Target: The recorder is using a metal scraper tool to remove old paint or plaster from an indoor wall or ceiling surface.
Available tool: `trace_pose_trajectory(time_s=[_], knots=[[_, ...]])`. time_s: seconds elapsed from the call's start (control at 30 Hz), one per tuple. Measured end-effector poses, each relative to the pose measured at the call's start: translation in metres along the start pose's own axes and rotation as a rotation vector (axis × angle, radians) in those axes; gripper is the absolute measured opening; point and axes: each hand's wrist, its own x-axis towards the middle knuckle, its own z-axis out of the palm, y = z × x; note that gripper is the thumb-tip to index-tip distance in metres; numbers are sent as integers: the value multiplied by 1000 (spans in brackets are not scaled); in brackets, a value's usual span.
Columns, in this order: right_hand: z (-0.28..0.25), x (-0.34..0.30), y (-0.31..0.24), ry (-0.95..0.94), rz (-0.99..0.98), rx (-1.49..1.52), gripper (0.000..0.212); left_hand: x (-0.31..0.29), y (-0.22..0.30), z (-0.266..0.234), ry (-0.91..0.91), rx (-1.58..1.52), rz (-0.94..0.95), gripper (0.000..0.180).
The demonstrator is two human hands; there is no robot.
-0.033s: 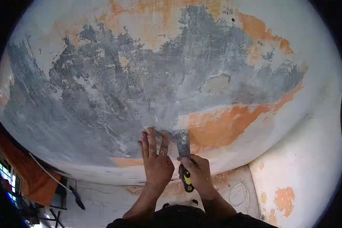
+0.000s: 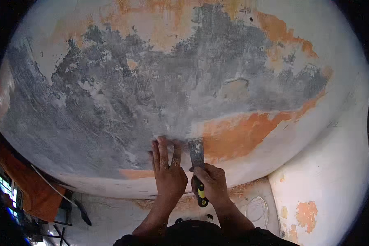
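Observation:
My left hand [image 2: 167, 174] is open, its stretched fingers slightly apart and lying against the wall [image 2: 160, 90]. Dusty residue marks some of those fingers. Beside it, my right hand [image 2: 212, 184] grips a paint scraper [image 2: 197, 153] by its black and yellow handle. The scraper's broad, worn metal blade points up and touches or nearly touches the wall, at the left edge of an orange patch [image 2: 238, 135]. Grey, bare-looking surface spreads above and left of the hands, with ragged pale paint around it.
A second pale wall [image 2: 315, 180] meets this one at the right, with an orange patch on it. The floor [image 2: 110, 217] lies below, with a coiled pale cable [image 2: 258, 209]. An orange-brown cloth or board [image 2: 33, 184] and a dark-ended cord [image 2: 84, 215] are at lower left.
My right hand and the scraper have shifted very slightly left. My left hand stays in place on the wall.

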Motion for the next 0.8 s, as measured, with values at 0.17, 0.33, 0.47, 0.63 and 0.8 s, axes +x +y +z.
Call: trace_pose_trajectory(time_s=[0.17, 0.33, 0.47, 0.63, 0.8], knots=[[-12, -1, 23, 44, -83, -54, 28, 0, 4, 0, 14, -16, 15, 67], [1, 5, 9, -3, -131, 16, 31, -2, -1, -2, 5, -11, -18, 68], [-6, 1, 14, 17, -20, -62, 31, -4, 1, -2, -12, 57, 31, 69], [-2, 1, 21, 10, -106, 2, 28, -3, 0, -2, 9, -47, 18, 69], [9, 10, -1, -6, -111, -19, 26, -2, -2, -1, 17, -35, 0, 69]])
